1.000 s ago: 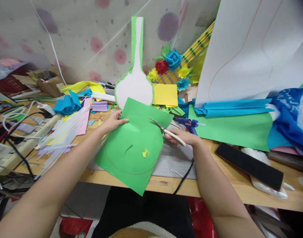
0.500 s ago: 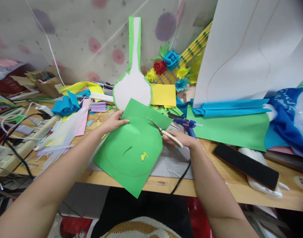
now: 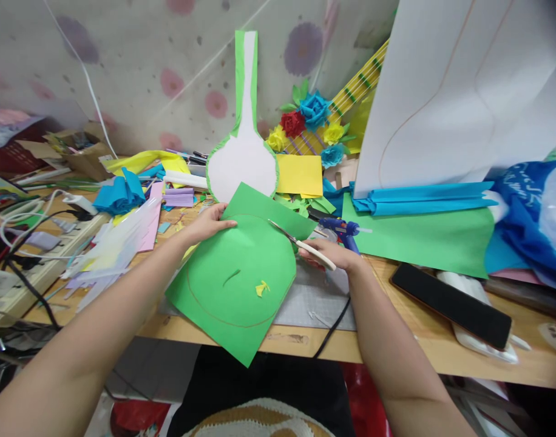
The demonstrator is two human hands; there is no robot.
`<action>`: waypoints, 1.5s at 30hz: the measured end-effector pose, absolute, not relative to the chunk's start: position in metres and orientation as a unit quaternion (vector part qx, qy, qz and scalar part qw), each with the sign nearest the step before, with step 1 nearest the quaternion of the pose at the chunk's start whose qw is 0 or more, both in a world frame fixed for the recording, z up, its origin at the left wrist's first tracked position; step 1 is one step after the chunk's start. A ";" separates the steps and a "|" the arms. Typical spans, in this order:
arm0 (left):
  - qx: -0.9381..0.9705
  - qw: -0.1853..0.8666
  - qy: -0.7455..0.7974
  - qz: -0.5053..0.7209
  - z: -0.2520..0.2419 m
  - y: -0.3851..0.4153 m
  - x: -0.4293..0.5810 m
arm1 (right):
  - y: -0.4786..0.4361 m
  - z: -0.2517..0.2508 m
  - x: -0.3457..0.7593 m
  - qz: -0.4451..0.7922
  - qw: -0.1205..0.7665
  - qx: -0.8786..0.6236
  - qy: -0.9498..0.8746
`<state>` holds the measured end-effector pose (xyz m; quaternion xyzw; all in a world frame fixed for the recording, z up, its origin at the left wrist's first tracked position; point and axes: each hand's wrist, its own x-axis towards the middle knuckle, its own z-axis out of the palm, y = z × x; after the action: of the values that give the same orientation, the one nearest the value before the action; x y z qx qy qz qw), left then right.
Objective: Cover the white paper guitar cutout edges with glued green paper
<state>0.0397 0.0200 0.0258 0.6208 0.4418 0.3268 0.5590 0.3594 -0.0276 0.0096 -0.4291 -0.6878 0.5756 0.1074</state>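
Note:
A sheet of green paper (image 3: 241, 255) with a round pencilled outline lies tilted over the table's front edge. My left hand (image 3: 209, 223) grips its upper left edge, thumb on top and fingers underneath. In my right hand (image 3: 326, 252) are scissors (image 3: 315, 254) with white handles, their blades at the outline on the upper right, where the paper is partly cut. A small yellow scrap (image 3: 261, 289) and a thin dark green sliver rest on the sheet. Behind it stands a white lute-shaped board (image 3: 242, 164) with green edging.
A blue glue gun (image 3: 339, 227) lies just right of my right hand. Farther right are a black phone (image 3: 451, 303) and green paper (image 3: 423, 240). Power strips (image 3: 50, 261) with cables and plastic strips lie at left. A yellow pad (image 3: 300, 175) and paper flowers (image 3: 315, 110) are behind.
The green paper has turned slightly, its lower corners shifting a little to the left. The scissors' blades have moved slightly left along the outline. My left hand keeps its hold.

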 end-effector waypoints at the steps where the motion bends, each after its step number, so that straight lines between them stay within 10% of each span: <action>1: 0.622 0.557 0.443 0.326 0.025 0.020 0.039 | -0.027 0.010 0.359 0.576 0.107 -0.431 -0.687; 45: 0.650 0.571 0.413 0.284 0.025 0.024 0.059 | -0.024 0.010 0.360 0.507 0.065 -0.422 -0.749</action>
<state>0.0595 0.0241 0.0248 0.6496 0.4133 0.2844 0.5713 0.3603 -0.0237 0.0098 -0.4217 -0.7486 0.5075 0.0646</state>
